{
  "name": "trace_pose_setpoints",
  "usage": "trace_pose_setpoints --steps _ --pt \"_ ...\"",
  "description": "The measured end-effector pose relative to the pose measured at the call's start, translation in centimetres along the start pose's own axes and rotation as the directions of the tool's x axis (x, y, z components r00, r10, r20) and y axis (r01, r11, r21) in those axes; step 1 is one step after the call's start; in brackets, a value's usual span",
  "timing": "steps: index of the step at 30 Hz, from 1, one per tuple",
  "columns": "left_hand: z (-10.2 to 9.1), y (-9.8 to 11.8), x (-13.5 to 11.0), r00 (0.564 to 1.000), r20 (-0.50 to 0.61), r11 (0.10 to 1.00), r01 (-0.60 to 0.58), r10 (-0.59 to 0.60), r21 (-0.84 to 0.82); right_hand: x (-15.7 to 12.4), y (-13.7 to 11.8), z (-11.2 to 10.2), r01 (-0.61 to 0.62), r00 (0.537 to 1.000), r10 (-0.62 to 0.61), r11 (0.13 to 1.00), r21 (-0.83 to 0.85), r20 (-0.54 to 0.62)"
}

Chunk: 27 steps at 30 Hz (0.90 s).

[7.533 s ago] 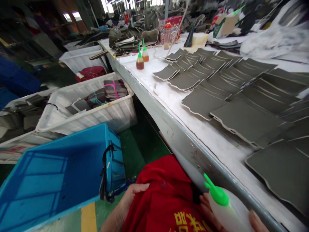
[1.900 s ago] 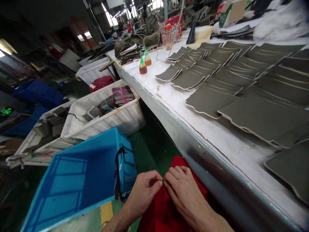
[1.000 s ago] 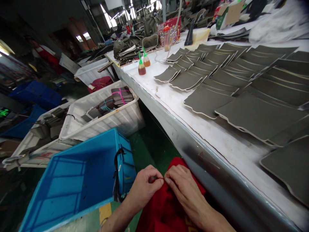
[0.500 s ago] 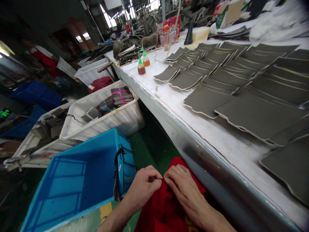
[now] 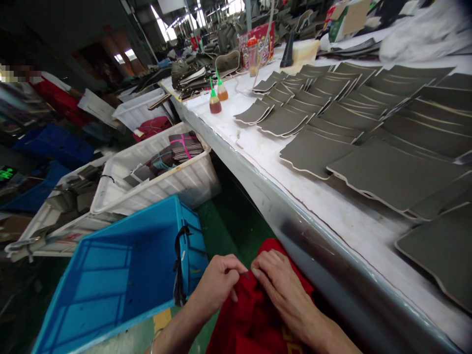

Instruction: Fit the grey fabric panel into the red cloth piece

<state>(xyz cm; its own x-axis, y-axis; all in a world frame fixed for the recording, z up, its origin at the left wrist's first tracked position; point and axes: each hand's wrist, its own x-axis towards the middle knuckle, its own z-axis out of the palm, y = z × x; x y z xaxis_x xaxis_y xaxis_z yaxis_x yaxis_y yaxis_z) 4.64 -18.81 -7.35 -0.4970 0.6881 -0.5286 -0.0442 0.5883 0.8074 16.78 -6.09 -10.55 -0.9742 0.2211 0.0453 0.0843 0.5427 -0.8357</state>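
Your fingers are curled shut and pinch a fold of the red cloth garment with yellow print that lies across your lap. Your left hand grips the fold from the left; your right hand closes on it from the right, fingertips nearly meeting. The garment's long axis runs from your body outward, its far edge pointing toward the steel-edged white worktable. The empty-looking blue plastic crate sits just left of your left hand. Grey flat cut panels lie in overlapping rows on the tabletop, well apart from both hands.
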Motion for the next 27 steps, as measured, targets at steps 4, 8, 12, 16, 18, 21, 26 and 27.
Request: trace_pose_setpoints --steps 4,8,12,16,18,21,26,27 --pt "-0.14 0.14 -0.16 0.999 0.014 0.999 0.04 -0.039 -0.028 -0.07 0.05 -0.06 0.012 1.0 -0.012 1.0 0.002 0.002" --pt "0.07 0.32 -0.13 0.999 0.022 0.998 0.046 -0.046 -0.03 -0.13 0.0 -0.07 0.025 1.0 -0.025 1.0 0.001 0.01" --pt "0.24 0.22 -0.16 0.999 0.011 0.998 0.052 -0.052 -0.044 -0.22 0.05 0.0 0.018 1.0 -0.018 1.0 -0.008 -0.003" --pt "0.14 0.29 -0.39 0.996 0.035 0.994 0.083 -0.081 -0.071 -0.26 0.09 -0.05 0.019 1.0 -0.019 1.0 -0.014 -0.007" --pt "0.2 0.39 -0.37 0.995 0.039 0.993 0.092 -0.089 -0.076 -0.25 0.1 -0.1 0.022 1.0 -0.022 1.0 -0.014 -0.007" --pt "0.43 0.37 -0.13 0.996 0.031 0.994 0.086 -0.084 -0.07 -0.27 0.12 -0.1 0.034 0.999 -0.034 0.999 -0.018 0.001" --pt "0.48 0.07 -0.16 0.997 0.019 0.994 0.074 -0.073 -0.076 -0.37 0.18 -0.01 0.027 1.0 -0.027 0.999 -0.021 -0.001" --pt "0.42 0.09 -0.28 0.997 0.024 0.994 0.074 -0.072 -0.081 -0.39 0.17 -0.02 0.025 1.0 -0.025 0.999 -0.022 -0.003"
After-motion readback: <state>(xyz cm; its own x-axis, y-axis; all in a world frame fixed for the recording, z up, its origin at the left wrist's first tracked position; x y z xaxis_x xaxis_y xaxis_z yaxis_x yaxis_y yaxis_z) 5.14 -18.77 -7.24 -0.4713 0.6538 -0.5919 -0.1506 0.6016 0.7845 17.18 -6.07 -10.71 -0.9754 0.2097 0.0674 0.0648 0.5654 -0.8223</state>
